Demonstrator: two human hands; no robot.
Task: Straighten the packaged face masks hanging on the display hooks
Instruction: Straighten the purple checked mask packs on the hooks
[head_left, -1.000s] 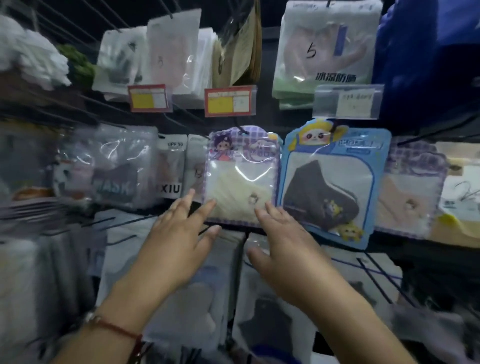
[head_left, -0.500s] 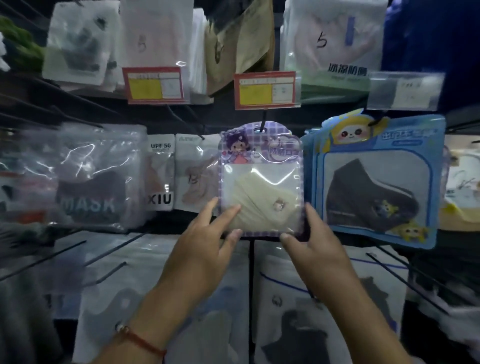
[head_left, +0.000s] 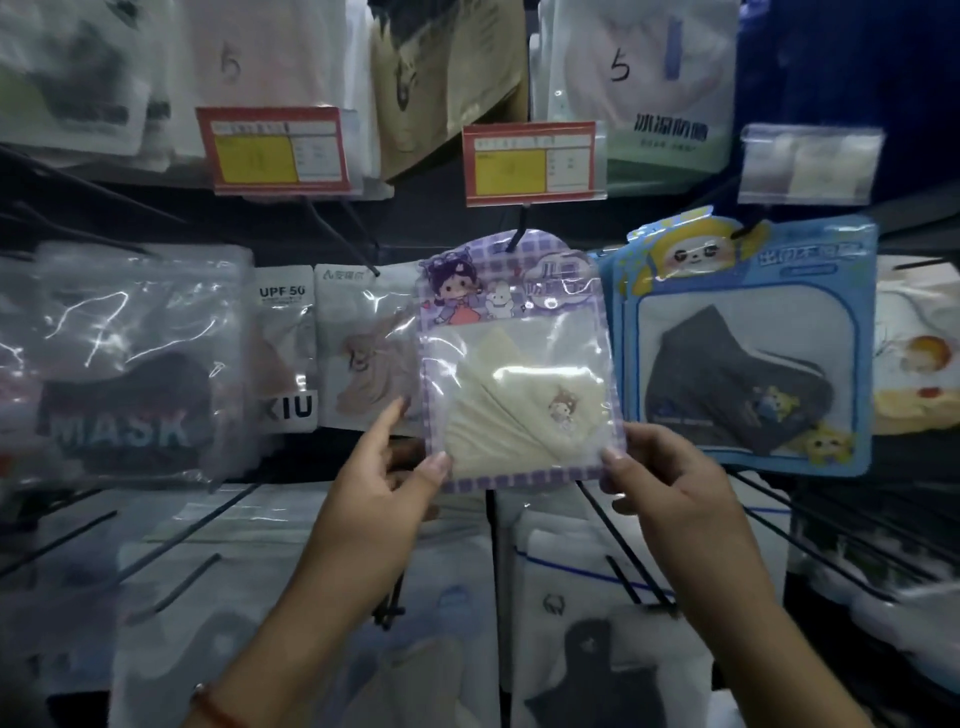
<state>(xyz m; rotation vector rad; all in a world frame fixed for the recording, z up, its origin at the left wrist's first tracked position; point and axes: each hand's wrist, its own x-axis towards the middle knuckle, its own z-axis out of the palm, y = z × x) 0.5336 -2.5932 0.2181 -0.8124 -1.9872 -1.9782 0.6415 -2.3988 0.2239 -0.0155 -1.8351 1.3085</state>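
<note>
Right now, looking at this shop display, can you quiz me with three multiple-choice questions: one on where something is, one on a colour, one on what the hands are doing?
1. Where does the blue-framed pack with the dark mask hang relative to the purple checked pack?
A. To its right
B. To its left
C. Directly below

2. What colour is the mask inside the purple checked pack?
A. Black
B. Cream
C. Red

3. What are the left hand and right hand doing?
A. Hanging idle
B. Pinching the purple pack's lower corners
C. Holding a price tag

Answers: 1 A, the blue pack sits beside it on the right. 2 B, pale cream fabric shows through the clear window. 3 B, a thumb lies on each bottom corner.
</note>
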